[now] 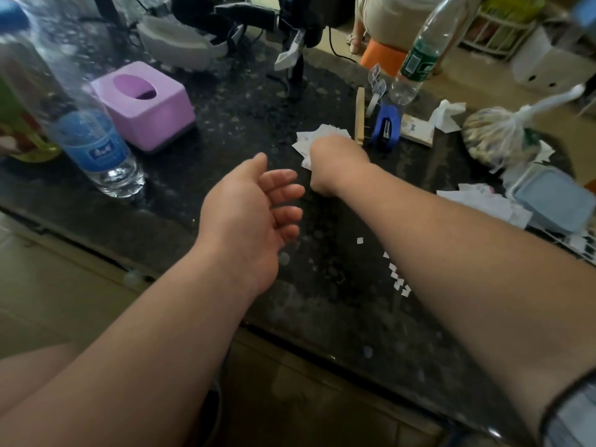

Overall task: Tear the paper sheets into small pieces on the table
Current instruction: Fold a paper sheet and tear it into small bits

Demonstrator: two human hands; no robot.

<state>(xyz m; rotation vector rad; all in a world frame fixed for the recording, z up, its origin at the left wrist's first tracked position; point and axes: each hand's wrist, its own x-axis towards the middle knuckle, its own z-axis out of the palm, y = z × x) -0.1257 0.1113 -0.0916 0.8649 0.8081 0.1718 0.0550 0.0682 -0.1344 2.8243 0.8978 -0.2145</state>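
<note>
A small stack of white paper sheets (pixel 311 137) lies on the dark stone table (pixel 232 124), near a blue stapler. My right hand (pixel 335 159) reaches over the stack with its fingers curled down onto it; whether it grips the sheets is hidden by the hand's back. My left hand (pixel 254 208) hovers above the table to the left, palm turned inward, fingers relaxed and empty. Several tiny white paper pieces (pixel 398 275) lie scattered on the table beside my right forearm.
A water bottle (pixel 93 146) and a pink tissue box (pixel 145 104) stand at the left. A blue stapler (pixel 385 125), a wooden clip (pixel 359 114), a second bottle (pixel 416 59), a knotted plastic bag (pixel 496 133), a blue lidded box (pixel 554 201) and crumpled paper (pixel 487 201) crowd the right.
</note>
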